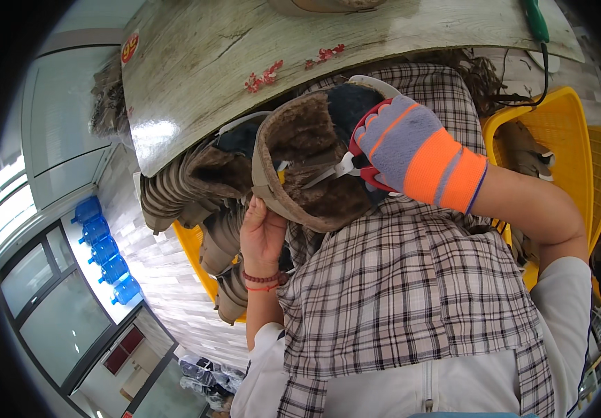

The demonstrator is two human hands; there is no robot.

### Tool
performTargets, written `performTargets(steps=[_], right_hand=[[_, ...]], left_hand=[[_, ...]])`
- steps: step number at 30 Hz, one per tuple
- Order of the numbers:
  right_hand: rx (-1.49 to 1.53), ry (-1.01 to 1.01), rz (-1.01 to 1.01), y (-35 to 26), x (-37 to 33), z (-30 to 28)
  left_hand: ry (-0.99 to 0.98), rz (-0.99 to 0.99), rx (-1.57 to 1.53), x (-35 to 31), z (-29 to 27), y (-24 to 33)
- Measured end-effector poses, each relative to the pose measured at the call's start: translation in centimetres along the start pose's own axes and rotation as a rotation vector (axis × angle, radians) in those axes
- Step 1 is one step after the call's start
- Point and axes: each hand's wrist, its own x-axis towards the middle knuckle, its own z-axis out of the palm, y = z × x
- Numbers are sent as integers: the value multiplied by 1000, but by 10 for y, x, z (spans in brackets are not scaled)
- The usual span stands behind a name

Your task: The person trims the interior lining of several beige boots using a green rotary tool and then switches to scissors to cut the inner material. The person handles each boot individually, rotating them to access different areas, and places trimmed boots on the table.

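Pinches the fur-lined cap by its rim with the bare left hand; grasps red-handled scissors, reaching into the cap, with the gloved right hand.

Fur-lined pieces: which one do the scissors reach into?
The piece held by the left hand: the red-handled scissors in the gloved right hand point into its lining. The stacked pieces to its left have none.

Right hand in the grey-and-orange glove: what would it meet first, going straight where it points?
Probably the brown fuzzy lining, reached first by its red-handled metal scissors; depth is unclear.
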Motion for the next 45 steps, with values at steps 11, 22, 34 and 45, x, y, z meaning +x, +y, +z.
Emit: performTargets(steps=[11, 22, 34, 45], right_hand=[[68, -24, 71, 7, -9, -5], [-15, 42, 248, 40, -13, -17], [-56, 122, 239, 46, -3, -2], [42, 327, 487, 72, -61, 21]], left_hand=[[13, 1, -16, 0, 2, 2], [-16, 5, 77, 14, 17, 23], [-67, -149, 73, 57, 46, 68], [-94, 1189, 1338, -15, 205, 64]])
